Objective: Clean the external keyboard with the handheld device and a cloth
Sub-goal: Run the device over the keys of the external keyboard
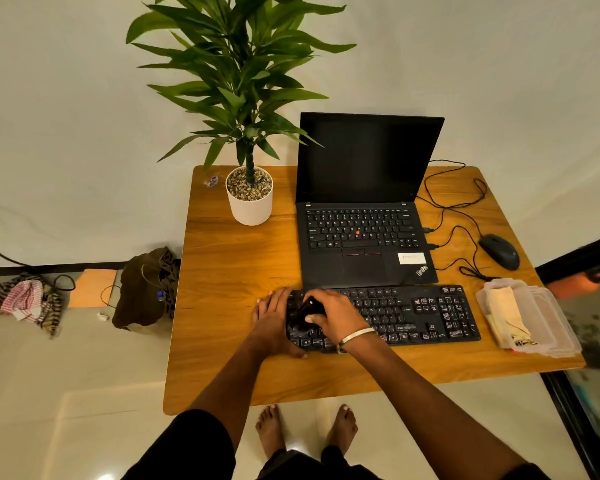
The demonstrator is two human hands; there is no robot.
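Observation:
A black external keyboard (pixel 413 313) lies on the wooden table (pixel 236 258), just in front of the laptop. My right hand (pixel 336 315) grips a small black handheld device (pixel 303 315) and holds it down on the keyboard's left keys. Beside it, my left hand (pixel 272 318) rests flat over the keyboard's left end, fingers straight. A cream cloth (pixel 506 313) lies folded in a clear plastic container (pixel 548 320) to the right of the keyboard.
An open black laptop (pixel 361 202) stands behind the keyboard. A wired black mouse (pixel 499 251) and its cables lie at the right. A potted plant (pixel 250 195) stands at the back left. Bags and cloths lie on the floor at left.

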